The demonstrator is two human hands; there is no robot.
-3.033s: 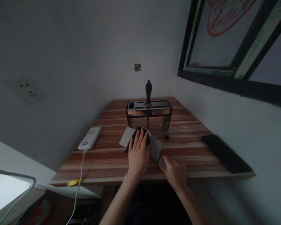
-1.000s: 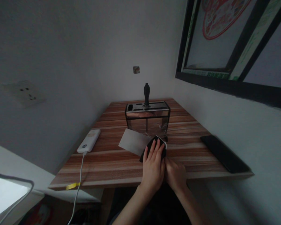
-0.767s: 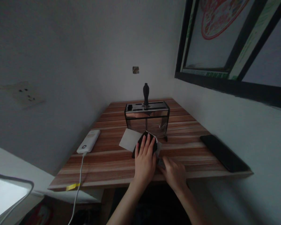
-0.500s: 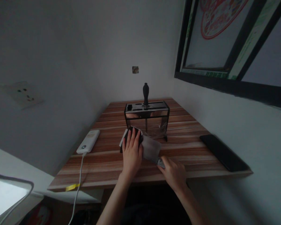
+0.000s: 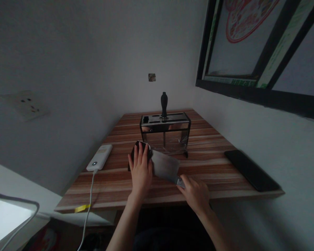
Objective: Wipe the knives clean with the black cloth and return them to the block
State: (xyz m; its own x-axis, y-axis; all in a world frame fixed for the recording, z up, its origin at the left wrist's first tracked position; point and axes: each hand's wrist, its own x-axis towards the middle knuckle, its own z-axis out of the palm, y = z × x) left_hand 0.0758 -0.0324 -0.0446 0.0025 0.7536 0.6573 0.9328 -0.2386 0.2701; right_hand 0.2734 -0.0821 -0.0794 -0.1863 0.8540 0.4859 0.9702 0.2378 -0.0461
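Note:
In the head view, my right hand (image 5: 196, 193) is closed around the grey handle (image 5: 180, 182) of a cleaver, low on the right near the table's front edge. Its broad grey blade (image 5: 165, 167) points left, toward my other hand. My left hand (image 5: 141, 172) lies over a flat black piece (image 5: 136, 146) at the blade's far end, its fingers stretched across it and holding it. Whether that piece is a cloth or a sleeve, I cannot tell. Just behind stands a knife block (image 5: 165, 122) with clear sides and a black-handled tool (image 5: 164, 103) upright in its top.
A wood-grain table (image 5: 209, 157) runs back to the walls. On its left lies a white power bank (image 5: 101, 157) with a white cable (image 5: 87, 209) hanging over the edge by yellow tape (image 5: 81, 208). A black phone (image 5: 251, 169) lies at the right edge.
My left hand has slid left with the black piece, and more of the cleaver's blade shows. A pale strip beside the piece is out of sight now. My right hand has barely moved.

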